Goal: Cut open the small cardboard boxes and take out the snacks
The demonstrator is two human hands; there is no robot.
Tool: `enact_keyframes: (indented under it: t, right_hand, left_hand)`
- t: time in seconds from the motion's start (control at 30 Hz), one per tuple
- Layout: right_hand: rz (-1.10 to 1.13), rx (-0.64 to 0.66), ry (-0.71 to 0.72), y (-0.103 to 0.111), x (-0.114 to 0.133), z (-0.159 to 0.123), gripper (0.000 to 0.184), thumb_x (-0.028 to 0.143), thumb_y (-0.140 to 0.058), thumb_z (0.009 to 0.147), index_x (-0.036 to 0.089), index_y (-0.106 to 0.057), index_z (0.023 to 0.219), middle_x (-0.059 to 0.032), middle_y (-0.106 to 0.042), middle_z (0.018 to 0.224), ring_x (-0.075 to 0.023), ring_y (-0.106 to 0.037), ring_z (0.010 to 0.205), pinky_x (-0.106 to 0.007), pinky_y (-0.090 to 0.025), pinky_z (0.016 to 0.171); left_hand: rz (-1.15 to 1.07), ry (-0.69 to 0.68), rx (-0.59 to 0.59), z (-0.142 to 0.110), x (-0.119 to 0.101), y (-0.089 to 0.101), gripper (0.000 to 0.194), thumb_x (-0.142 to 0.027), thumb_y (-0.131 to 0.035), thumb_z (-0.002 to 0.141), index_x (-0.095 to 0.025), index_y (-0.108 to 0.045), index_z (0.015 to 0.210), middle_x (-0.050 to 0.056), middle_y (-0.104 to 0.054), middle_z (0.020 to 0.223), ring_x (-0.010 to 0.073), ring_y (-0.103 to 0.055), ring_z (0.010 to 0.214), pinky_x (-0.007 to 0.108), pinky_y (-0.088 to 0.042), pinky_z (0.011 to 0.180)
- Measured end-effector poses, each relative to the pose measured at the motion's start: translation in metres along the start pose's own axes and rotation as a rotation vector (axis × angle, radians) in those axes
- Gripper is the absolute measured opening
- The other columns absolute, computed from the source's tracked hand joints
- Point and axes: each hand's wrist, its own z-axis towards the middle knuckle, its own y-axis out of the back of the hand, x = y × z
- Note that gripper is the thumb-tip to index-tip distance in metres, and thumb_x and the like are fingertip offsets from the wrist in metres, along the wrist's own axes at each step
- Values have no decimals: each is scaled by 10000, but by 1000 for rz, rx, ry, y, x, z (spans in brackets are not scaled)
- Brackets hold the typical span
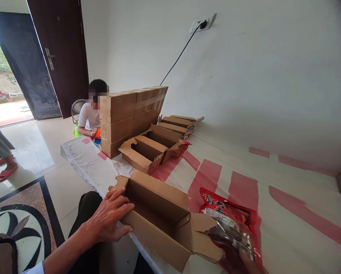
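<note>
From where I stand I see an open cardboard carton [155, 238] at the near edge of a white-covered bench [284, 243] marked with red strips. The seated person's left hand [112, 213] touches the carton's left end, loosely open, its fingers spread over the edge. At the carton's right end, beside a torn flap, lies a shiny red packet [233, 213] with dark lettering. The right hand [249, 260], mostly out of view, holds this packet by its crumpled, silvery near part. Beyond the carton sit more open cartons [137, 161], and behind those, a wall of closed, taped boxes [121, 110]. Farther off past the carton, a person in a white top [87, 118] leans at the bench's far end. Well to the carton's left, someone's feet in pink slippers [7, 173] stand on the tiled floor [53, 182].
</note>
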Motion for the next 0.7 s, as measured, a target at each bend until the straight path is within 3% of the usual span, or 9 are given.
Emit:
enact_keyframes:
  t: [0.13, 0.27, 0.43, 0.57, 0.7]
  right_hand:
    - [104, -72, 18, -13, 6, -9, 638, 621, -858, 701, 251, -733, 1205, -69, -820, 1071, -368, -765, 1109, -435, -689, 801]
    - [208, -175, 35, -15, 14, 2, 488, 609, -869, 720, 248, -727, 1016, -72, -826, 1038, -295, -776, 1053, -420, -670, 878]
    - [413, -126, 24, -6, 28, 11, 420, 565, -877, 753, 251, -731, 993, -74, -834, 1022, -297, -773, 1103, -438, -659, 888]
    - [377, -120, 35, -1, 32, 6, 438, 592, -846, 774, 263, -748, 1045, -79, -830, 1092, -315, -753, 1157, -453, -657, 880]
    - [291, -127, 48, 12, 14, 0, 537, 614, -883, 697, 301, -760, 1116, -48, -814, 1179, -308, -748, 1135, -439, -643, 901]
  left_hand:
    - [62, -46, -55, 0, 8, 1, 517, -339, -736, 923, -221, -651, 1419, 161, -711, 1349, 412, -475, 1524, 600, -450, 1188]
    - [171, -91, -152, 10, 36, 3, 449, -339, -680, 977, -230, -645, 1411, 151, -697, 1386, 411, -481, 1512, 577, -488, 1140]
    - [225, -184, -183, 22, 61, 8, 439, -421, -652, 1003, -239, -637, 1403, 137, -701, 1387, 406, -500, 1495, 556, -508, 1115]
    - [228, -153, -188, 21, 58, 8, 451, -412, -647, 1001, -235, -637, 1416, 145, -685, 1409, 406, -490, 1503, 564, -493, 1135]
    - [164, -55, -118, 11, 36, 4, 513, -392, -706, 965, -213, -634, 1440, 164, -675, 1415, 411, -471, 1520, 579, -462, 1170]
